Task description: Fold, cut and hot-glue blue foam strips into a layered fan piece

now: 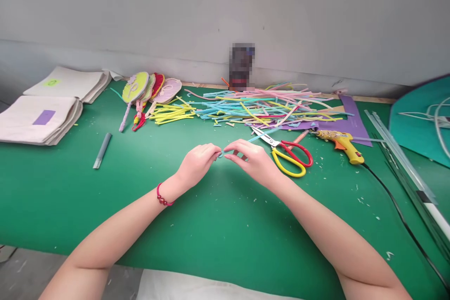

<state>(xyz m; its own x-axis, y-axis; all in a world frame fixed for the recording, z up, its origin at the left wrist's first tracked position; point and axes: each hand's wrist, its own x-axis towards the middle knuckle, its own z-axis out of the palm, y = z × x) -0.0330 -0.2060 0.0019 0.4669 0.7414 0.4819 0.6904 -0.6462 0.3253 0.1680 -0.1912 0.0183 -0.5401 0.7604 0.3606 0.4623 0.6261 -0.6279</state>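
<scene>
Over the middle of the green table (218,225), my left hand (197,163) and my right hand (252,159) meet fingertip to fingertip. Both pinch the end of a thin light-blue strip (256,138), which runs back and to the right toward the scissors. A red bead bracelet (162,198) circles my left wrist. Just right of my right hand lie scissors (290,154) with one red and one yellow handle, their blades pointing left.
A heap of coloured strips (253,105) lies at the back centre. Round lollipop-shaped crafts (146,91) sit to its left. A yellow glue gun (342,143) with a black cord lies right, by clear glue sticks (397,154). Cloth bags (42,117) are stacked far left.
</scene>
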